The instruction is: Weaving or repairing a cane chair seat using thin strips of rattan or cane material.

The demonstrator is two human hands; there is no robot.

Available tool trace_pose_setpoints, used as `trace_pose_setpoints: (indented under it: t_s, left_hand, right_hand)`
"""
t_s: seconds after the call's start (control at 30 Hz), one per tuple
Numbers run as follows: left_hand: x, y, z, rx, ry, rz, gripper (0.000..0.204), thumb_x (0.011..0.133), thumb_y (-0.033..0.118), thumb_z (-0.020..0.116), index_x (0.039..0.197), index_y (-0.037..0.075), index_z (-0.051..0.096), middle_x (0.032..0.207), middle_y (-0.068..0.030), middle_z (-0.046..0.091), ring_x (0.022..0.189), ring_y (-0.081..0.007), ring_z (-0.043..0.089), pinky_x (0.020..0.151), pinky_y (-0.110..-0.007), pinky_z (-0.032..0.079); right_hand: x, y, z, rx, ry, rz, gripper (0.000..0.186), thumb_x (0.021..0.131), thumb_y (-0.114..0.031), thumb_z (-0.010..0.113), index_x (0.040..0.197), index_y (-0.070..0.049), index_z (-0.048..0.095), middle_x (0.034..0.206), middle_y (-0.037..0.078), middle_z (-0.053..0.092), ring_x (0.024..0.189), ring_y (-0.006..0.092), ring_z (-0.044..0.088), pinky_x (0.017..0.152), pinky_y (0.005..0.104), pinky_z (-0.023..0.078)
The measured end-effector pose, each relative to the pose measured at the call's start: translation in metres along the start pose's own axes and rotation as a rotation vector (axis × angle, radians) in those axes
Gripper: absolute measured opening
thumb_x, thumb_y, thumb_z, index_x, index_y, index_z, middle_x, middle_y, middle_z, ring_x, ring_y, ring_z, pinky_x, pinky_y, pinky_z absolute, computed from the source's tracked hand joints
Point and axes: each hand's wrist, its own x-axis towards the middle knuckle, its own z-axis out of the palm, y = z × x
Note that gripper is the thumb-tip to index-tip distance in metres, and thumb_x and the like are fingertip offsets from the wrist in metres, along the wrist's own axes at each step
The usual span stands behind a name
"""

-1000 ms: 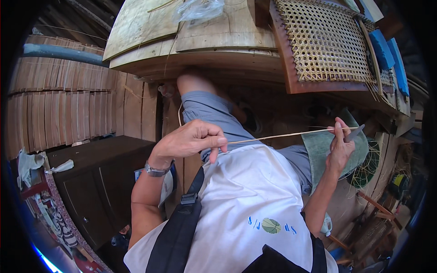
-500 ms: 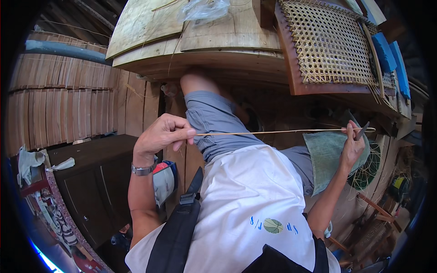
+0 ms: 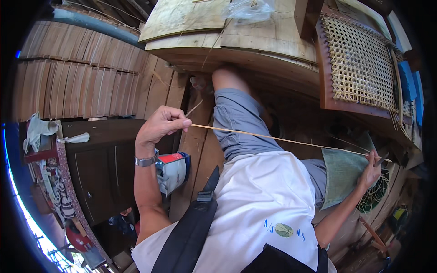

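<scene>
A long, thin cane strip (image 3: 273, 138) stretches nearly taut across my lap, sloping down to the right. Its left end is pinched between the thumb and fingers of my left hand (image 3: 161, 126), and a short tail sticks up past them. At the other end, my right hand (image 3: 370, 173) is closed around the strip. A dark, blade-like tool (image 3: 383, 159) shows beside the right fingers; its handle is hidden. Under the right hand, a green cloth (image 3: 341, 175) lies over my leg.
A woven cane panel in a brown wooden frame (image 3: 324, 68) rests on the wooden bench (image 3: 186, 49) at the far right. A clear plastic bag (image 3: 248, 10) lies on the bench. Stacked wooden slats (image 3: 73, 88) and a dark cabinet (image 3: 102, 168) stand left. Loose strands (image 3: 378, 193) lie beyond the cloth.
The view has shifted, so the bench and panel appear further right. The strip now slants down to the right, and a tail shows past my left fingers. The loop by my right hand no longer shows.
</scene>
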Motion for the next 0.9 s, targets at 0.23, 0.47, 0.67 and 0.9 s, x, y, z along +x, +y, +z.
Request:
trace_pose_setpoints:
  t_s: [0.23,0.47,0.67,0.9]
  left_hand:
    - [-0.002,-0.016,-0.002,0.043,0.02,0.009,0.025,0.088,0.021,0.073,0.074,0.001,0.069,0.067,-0.0003,0.063,0.059,-0.0056,0.052,0.055,-0.02,0.039]
    - [-0.002,-0.117,-0.115,1.189,0.551,-0.168,0.02,0.091,0.023,0.066,0.093,0.004,0.072,0.086,-0.0153,0.068,0.085,-0.03,0.066,0.076,-0.04,0.05]
    - [0.046,0.019,0.107,0.455,0.385,0.465,0.024,0.098,0.015,0.056,0.113,0.002,0.069,0.121,-0.0152,0.066,0.114,-0.0254,0.062,0.099,-0.035,0.046]
    - [0.066,0.031,0.225,0.053,-0.208,0.206,0.017,0.096,0.016,0.062,0.101,0.001,0.069,0.084,-0.0022,0.067,0.07,-0.0078,0.058,0.064,-0.023,0.047]
  right_hand:
    - [-0.006,-0.026,0.001,0.0,0.038,0.137,0.029,0.097,-0.023,0.063,0.111,0.002,0.068,0.102,0.007,0.07,0.066,0.0059,0.053,0.062,0.0235,0.042]
    - [-0.026,-0.052,0.012,0.636,-0.149,0.26,0.034,0.096,-0.018,0.065,0.125,-0.001,0.062,0.109,0.007,0.071,0.046,-0.0044,0.031,0.04,0.0147,0.021]
    - [-0.117,-0.145,0.086,0.682,-0.482,0.281,0.015,0.094,-0.017,0.067,0.101,-0.004,0.067,0.09,0.008,0.074,0.046,-0.0017,0.035,0.041,0.0166,0.023]
    - [-0.129,-0.14,0.094,0.773,-0.435,0.222,0.017,0.093,-0.014,0.068,0.103,-0.001,0.067,0.092,0.008,0.074,0.048,-0.0022,0.038,0.043,0.0157,0.024]
